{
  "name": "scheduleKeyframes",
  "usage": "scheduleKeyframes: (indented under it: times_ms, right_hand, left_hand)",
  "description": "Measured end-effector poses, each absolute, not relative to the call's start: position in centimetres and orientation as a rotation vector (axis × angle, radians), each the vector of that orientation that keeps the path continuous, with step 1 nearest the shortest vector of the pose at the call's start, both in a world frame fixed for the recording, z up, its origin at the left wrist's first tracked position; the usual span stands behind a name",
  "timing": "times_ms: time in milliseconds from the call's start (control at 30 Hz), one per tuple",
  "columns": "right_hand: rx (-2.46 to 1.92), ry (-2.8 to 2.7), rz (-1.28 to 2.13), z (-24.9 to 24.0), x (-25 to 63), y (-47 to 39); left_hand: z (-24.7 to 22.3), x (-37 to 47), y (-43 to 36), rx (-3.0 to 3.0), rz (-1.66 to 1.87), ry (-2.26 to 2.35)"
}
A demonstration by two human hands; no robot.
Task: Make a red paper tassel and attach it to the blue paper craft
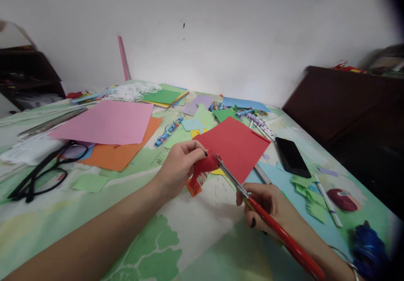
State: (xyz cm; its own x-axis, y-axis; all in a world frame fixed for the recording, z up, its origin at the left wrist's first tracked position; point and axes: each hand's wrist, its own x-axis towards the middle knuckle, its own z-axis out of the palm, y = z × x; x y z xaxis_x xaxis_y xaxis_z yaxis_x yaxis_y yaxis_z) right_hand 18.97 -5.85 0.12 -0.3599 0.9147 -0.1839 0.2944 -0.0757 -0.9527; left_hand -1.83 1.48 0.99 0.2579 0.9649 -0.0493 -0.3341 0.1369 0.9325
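My left hand (183, 165) pinches a small red paper strip (205, 165) whose lower edge is cut into a fine fringe. My right hand (268, 201) grips scissors (240, 188) with long red handles. Their blade tips are at the right end of the strip; I cannot tell how far apart the blades are. Behind them a larger red paper sheet (235, 140) lies on the table. An orange paper scrap (193, 187) shows just below the fringe.
Pink paper (110, 121), orange paper (126, 155) and black-framed glasses (47, 171) lie left. A phone (292, 157), fringed green paper pieces (311, 197), a dark red object (342, 200) and a blue object (368, 243) are right. White string (134, 91) sits at the back.
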Motion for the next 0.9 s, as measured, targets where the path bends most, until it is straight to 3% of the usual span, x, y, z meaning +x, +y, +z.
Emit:
scheduleKeyframes:
  times_ms: [900]
  right_hand:
    - [-1.306, -1.624, 1.461, 0.29, 18.67, -5.91]
  left_hand:
    - [1.13, -1.78, 1.44, 1.047, 1.077, 0.905]
